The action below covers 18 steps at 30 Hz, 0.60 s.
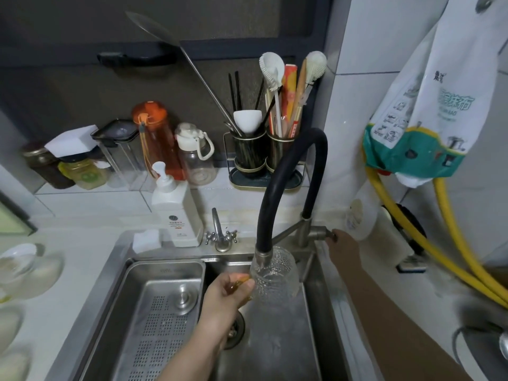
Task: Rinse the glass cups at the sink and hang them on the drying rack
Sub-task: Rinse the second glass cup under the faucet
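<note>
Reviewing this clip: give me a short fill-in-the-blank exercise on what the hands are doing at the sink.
1. The left hand holds the glass cup by its amber ____.
2. The cup sits under the black faucet hose, above the ____.
3. The right hand is on the faucet ____.

Missing words: handle; sink; lever

A white pump bottle of soap (pixel 176 213) is stood on the white worktop (pixel 82 243) behind the sink, with a white sponge block (pixel 147 240) just beside it. Further back, an orange plastic drinking bottle (pixel 156 138), a clear bottle with a white lid (pixel 196 155) and two dark utensil holders (pixel 264 152) filled with chopsticks and brushes are lined up against the wall. Yellow hoses (pixel 450 243) are seen hanging at the right.
</note>
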Available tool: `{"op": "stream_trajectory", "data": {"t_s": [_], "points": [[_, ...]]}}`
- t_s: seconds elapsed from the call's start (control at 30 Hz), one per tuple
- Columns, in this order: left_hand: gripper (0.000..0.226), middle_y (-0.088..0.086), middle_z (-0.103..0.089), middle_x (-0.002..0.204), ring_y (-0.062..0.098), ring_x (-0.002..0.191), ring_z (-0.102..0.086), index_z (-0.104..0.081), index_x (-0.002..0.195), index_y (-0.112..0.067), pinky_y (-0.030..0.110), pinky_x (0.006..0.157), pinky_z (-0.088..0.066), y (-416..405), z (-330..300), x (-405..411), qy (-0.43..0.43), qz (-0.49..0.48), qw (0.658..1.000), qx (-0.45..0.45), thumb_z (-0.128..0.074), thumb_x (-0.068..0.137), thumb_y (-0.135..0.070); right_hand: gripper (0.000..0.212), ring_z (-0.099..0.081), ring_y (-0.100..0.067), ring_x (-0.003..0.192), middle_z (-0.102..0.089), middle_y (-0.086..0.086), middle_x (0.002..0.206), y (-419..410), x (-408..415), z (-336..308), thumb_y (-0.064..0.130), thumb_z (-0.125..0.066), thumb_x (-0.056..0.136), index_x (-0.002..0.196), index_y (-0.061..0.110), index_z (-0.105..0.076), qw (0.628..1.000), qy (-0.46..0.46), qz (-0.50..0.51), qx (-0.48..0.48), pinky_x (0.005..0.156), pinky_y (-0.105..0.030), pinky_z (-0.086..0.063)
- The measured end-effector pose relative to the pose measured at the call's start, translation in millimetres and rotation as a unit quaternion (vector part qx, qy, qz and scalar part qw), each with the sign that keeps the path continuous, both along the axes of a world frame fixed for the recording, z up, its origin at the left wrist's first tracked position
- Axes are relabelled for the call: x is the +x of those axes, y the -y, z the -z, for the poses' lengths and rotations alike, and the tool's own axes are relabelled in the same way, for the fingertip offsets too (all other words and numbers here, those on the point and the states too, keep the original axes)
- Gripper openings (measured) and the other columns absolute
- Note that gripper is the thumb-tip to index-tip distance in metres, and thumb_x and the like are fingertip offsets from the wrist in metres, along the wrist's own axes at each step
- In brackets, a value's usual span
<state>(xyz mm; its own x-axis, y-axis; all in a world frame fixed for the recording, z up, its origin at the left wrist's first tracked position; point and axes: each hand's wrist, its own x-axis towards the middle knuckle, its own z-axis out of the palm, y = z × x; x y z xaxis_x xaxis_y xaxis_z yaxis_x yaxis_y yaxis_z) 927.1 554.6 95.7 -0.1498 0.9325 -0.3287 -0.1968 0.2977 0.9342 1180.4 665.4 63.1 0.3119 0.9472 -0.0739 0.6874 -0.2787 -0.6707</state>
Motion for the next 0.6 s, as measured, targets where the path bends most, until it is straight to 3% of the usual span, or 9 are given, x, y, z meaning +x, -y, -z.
{"op": "stream_trajectory", "data": {"t_s": [0.13, 0.2, 0.27, 0.43, 0.57, 0.6], "points": [[0.009, 0.011, -0.068, 0.085, 0.019, 0.078, -0.061, -0.065, 0.089, -0.001, 0.016, 0.059, -0.053, 1, -2, 0, 0.005, 0.009, 1.000, 0.014, -0.067, 0.081, 0.002, 0.024, -0.060, -0.035, 0.098, -0.066, -0.023, 0.103, -6, 7, 12, 0.004, -0.044, 0.095, 0.105, -0.007, -0.063, 0.999, 0.030, 0.004, 0.034, 0.080, -0.031, -0.038], [0.010, 0.009, -0.069, 0.085, 0.019, 0.078, -0.061, -0.065, 0.089, -0.001, 0.015, 0.057, -0.051, 1, -2, -1, -0.002, 0.011, 1.000, 0.019, -0.068, 0.081, 0.001, 0.023, -0.060, -0.034, 0.091, -0.066, -0.022, 0.097, -7, 9, 16, 0.003, -0.044, 0.095, 0.102, -0.006, -0.064, 0.999, 0.023, 0.007, 0.037, 0.075, -0.029, -0.035], [0.010, 0.008, -0.069, 0.082, 0.017, 0.077, -0.061, -0.065, 0.088, -0.003, 0.018, 0.065, -0.052, 1, -1, -1, -0.010, 0.013, 1.000, 0.021, -0.068, 0.080, 0.002, 0.021, -0.056, -0.029, 0.083, -0.063, -0.019, 0.087, -9, 11, 17, 0.003, -0.044, 0.095, 0.094, -0.001, -0.064, 0.999, 0.015, 0.010, 0.039, 0.072, -0.028, -0.033], [0.010, 0.007, -0.067, 0.079, 0.016, 0.074, -0.059, -0.065, 0.085, -0.007, 0.020, 0.067, -0.049, 5, 2, -4, -0.013, 0.013, 1.000, 0.015, -0.069, 0.080, 0.001, 0.025, -0.059, -0.037, 0.095, -0.066, -0.023, 0.099, -12, 17, 19, 0.002, -0.044, 0.095, 0.107, -0.005, -0.064, 0.999, 0.020, 0.009, 0.047, 0.079, -0.036, -0.041], [0.010, 0.002, -0.067, 0.074, 0.010, 0.068, -0.060, -0.065, 0.085, -0.008, 0.015, 0.062, -0.048, 6, 4, -8, -0.030, 0.015, 0.999, 0.014, -0.070, 0.080, -0.001, 0.017, -0.058, -0.035, 0.089, -0.060, -0.019, 0.088, -7, 12, 19, 0.006, -0.048, 0.095, 0.096, -0.004, -0.061, 0.999, -0.021, 0.024, 0.040, 0.076, -0.034, -0.040], [0.010, 0.000, -0.067, 0.073, 0.009, 0.068, -0.060, -0.065, 0.085, -0.008, 0.015, 0.063, -0.047, 6, 4, -9, -0.038, 0.017, 0.999, 0.013, -0.070, 0.080, -0.002, 0.015, -0.057, -0.035, 0.093, -0.059, -0.018, 0.093, -1, 6, 17, 0.009, -0.051, 0.094, 0.099, -0.003, -0.058, 0.998, -0.038, 0.026, 0.048, 0.080, -0.037, -0.042]]}}
